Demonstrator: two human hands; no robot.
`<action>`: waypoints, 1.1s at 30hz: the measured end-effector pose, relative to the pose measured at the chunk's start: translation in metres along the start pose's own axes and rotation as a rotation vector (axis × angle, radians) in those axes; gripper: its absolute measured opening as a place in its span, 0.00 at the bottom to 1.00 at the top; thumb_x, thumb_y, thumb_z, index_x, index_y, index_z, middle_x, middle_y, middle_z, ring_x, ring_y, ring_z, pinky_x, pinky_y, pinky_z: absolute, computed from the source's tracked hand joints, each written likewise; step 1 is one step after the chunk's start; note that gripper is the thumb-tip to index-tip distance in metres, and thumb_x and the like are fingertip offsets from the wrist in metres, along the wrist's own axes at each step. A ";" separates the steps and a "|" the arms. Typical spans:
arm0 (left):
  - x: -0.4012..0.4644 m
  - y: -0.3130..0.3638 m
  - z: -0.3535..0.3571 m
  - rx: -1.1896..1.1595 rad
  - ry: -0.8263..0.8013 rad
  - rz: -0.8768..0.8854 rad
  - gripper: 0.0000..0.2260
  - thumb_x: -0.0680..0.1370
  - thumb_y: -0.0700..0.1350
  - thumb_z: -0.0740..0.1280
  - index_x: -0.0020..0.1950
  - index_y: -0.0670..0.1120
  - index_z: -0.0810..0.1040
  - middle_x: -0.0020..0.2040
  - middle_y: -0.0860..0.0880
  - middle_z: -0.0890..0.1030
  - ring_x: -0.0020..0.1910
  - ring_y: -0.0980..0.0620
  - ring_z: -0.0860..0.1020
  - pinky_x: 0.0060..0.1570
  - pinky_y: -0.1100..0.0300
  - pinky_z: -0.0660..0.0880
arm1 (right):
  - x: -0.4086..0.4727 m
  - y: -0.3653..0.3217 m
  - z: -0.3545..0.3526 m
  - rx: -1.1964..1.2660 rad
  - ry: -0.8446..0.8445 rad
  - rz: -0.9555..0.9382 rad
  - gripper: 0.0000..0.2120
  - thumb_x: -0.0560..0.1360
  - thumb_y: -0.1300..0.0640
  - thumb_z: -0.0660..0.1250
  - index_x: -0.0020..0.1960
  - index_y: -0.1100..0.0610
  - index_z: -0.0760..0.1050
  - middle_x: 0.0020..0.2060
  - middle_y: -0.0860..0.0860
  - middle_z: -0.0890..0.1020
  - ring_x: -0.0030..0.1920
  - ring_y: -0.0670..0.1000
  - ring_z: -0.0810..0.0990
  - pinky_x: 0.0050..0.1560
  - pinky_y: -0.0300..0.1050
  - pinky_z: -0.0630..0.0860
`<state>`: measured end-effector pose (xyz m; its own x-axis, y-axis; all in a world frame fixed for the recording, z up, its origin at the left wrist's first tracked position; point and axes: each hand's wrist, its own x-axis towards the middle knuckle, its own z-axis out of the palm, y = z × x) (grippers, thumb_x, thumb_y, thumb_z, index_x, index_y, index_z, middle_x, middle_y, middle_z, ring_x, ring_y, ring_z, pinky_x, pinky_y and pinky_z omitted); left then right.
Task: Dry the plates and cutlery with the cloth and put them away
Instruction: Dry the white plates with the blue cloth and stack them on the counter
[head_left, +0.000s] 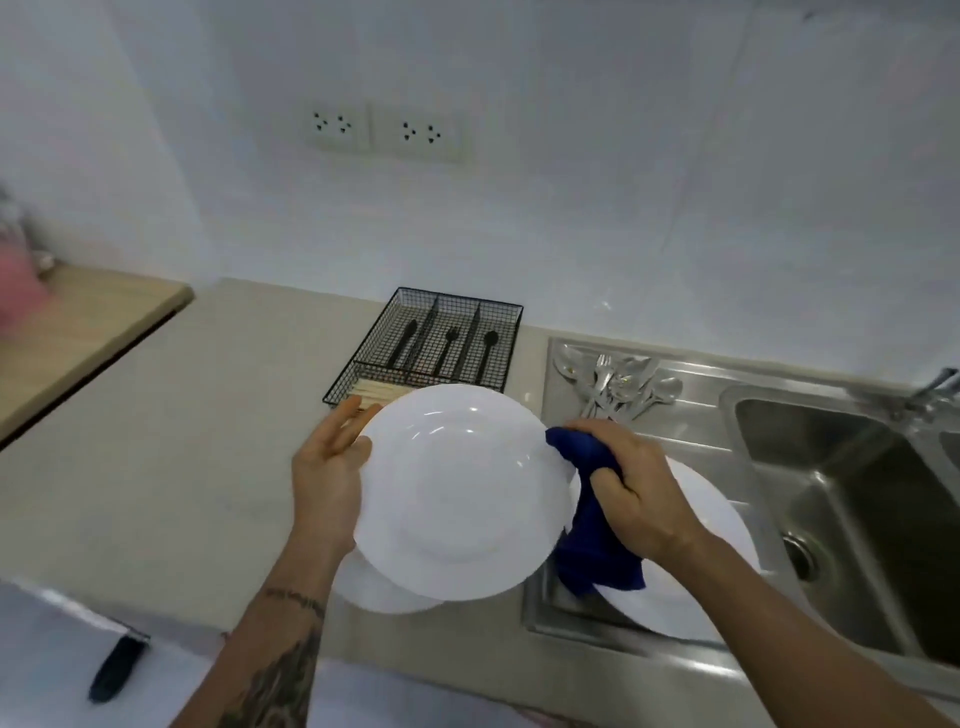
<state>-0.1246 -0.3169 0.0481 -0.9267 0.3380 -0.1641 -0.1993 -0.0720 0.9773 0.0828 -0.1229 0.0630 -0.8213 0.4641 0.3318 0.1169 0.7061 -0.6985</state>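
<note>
- No readable text, labels, brands or numbers anywhere, tbh.
- Tattoo on the left forearm (291, 603), lower middle: too blurry to read.

Both forearms are bare, with no sleeves in view, and the left forearm (280, 660) carries dark tattoos, one a band of script.

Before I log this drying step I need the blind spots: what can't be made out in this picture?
All in the head view:
- Plate under the held plate: only a sliver shows; its state is hidden.
- Plate on the drainboard: partly covered by the right hand and blue cloth.
- Wet cutlery: too small to count.
- Pink object at the left edge: blurred, cut off.
- Tap: cut off at the right.
</note>
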 end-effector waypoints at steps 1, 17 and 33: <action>-0.001 -0.004 -0.011 0.006 0.032 0.009 0.23 0.76 0.28 0.62 0.65 0.48 0.79 0.51 0.57 0.84 0.47 0.61 0.82 0.40 0.68 0.78 | 0.004 -0.003 0.008 0.022 -0.015 -0.003 0.25 0.66 0.57 0.56 0.60 0.47 0.76 0.53 0.37 0.79 0.54 0.41 0.77 0.56 0.36 0.71; 0.012 -0.066 -0.057 -0.025 0.294 -0.060 0.18 0.75 0.30 0.62 0.55 0.50 0.82 0.54 0.51 0.84 0.55 0.49 0.81 0.55 0.54 0.77 | 0.015 -0.018 0.037 0.273 -0.048 0.131 0.24 0.67 0.62 0.54 0.58 0.49 0.78 0.46 0.41 0.82 0.47 0.45 0.79 0.45 0.31 0.73; 0.007 -0.079 -0.041 0.327 0.297 0.096 0.19 0.79 0.34 0.60 0.66 0.48 0.78 0.63 0.50 0.80 0.63 0.49 0.76 0.63 0.59 0.69 | -0.001 -0.004 0.016 0.265 0.073 0.268 0.24 0.66 0.60 0.54 0.57 0.44 0.77 0.46 0.38 0.81 0.46 0.43 0.78 0.43 0.32 0.72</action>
<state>-0.1283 -0.3470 -0.0359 -0.9968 0.0567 -0.0555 -0.0413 0.2263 0.9732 0.0738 -0.1351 0.0554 -0.7383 0.6571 0.1521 0.1659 0.3956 -0.9033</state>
